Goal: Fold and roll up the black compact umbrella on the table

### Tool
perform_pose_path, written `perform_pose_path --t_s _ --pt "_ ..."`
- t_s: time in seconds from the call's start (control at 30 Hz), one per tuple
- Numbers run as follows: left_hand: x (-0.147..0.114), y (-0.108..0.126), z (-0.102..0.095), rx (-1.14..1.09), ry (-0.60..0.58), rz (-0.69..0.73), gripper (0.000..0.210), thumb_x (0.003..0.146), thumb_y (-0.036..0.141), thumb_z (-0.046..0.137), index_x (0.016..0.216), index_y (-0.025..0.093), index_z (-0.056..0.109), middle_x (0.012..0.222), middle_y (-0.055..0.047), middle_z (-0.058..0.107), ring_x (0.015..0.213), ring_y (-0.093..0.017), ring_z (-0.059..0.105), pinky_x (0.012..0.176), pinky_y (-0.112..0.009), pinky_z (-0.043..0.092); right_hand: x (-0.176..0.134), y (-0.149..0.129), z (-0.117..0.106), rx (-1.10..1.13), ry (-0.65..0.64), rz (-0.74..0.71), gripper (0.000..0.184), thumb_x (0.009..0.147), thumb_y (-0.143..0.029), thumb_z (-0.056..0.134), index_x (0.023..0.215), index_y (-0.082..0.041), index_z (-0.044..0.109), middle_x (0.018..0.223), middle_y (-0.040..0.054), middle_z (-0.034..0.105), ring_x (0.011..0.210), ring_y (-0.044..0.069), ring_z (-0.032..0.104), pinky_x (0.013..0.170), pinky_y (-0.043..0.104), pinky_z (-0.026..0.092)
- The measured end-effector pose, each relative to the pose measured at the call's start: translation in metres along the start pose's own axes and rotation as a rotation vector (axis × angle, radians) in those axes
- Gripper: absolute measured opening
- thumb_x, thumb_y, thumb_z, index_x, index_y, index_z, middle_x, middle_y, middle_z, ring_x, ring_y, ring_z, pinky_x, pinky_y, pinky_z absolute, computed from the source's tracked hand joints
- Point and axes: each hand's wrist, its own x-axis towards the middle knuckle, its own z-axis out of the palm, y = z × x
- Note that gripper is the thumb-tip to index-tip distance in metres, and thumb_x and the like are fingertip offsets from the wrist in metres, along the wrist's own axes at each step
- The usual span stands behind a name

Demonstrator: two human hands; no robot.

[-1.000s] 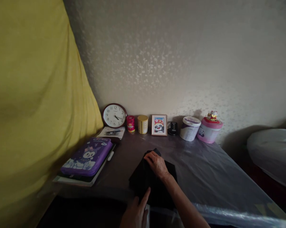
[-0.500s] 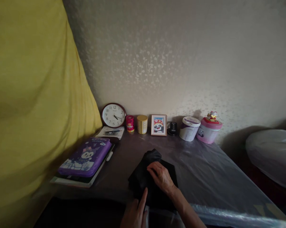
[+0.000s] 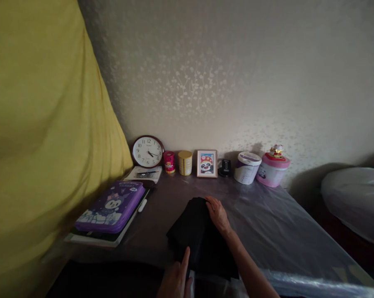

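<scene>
A piece of black cloth [image 3: 189, 231], folded in layers, lies near the front edge of the table. At its far right corner my right hand [image 3: 218, 214] pinches the border, fingers close together. My left hand [image 3: 175, 278] is at the near edge, low in the view. Its index finger stretches over the cloth while the other fingers are curled and partly hidden, gripping the near edge. Dark folds make the layers hard to tell apart.
A purple case [image 3: 112, 207] lies on books at the left, beside a yellow curtain [image 3: 50, 124]. Along the wall stand a clock [image 3: 148, 151], a pink can [image 3: 169, 162], a yellow tin [image 3: 185, 163], a picture frame [image 3: 207, 164], and two tubs [image 3: 247, 169].
My right hand has moved right and away from me, from the cloth's middle to its far corner. The bunched far part now lies flatter and wider. My left hand has barely shifted.
</scene>
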Motion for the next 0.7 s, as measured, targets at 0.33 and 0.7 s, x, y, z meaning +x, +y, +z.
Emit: perform_pose_path --t_s 0.33,0.7 --pt "0.002 -0.007 0.003 -0.088 -0.003 0.041 0.062 0.086 0.021 0.032 0.145 0.026 0.014 0.123 -0.009 0.059 0.098 -0.019 0.064 0.081 -0.027 0.05 0.02 0.005 0.002 0.141 -0.022 0.108 0.023 0.081 -0.04 0.051 0.075 -0.021 0.063 0.09 0.0057 0.07 0.082 0.02 0.067 0.076 0.034 0.053" --pt "0.004 -0.014 0.01 -0.122 0.05 0.076 0.06 0.085 0.023 0.032 0.144 0.014 0.021 0.134 -0.014 0.053 0.104 -0.02 0.062 0.086 -0.028 0.049 0.025 -0.005 0.015 0.077 0.04 0.066 0.023 0.085 -0.036 0.047 0.077 -0.02 0.061 0.084 0.0072 0.067 0.081 0.021 0.064 0.077 0.037 0.051"
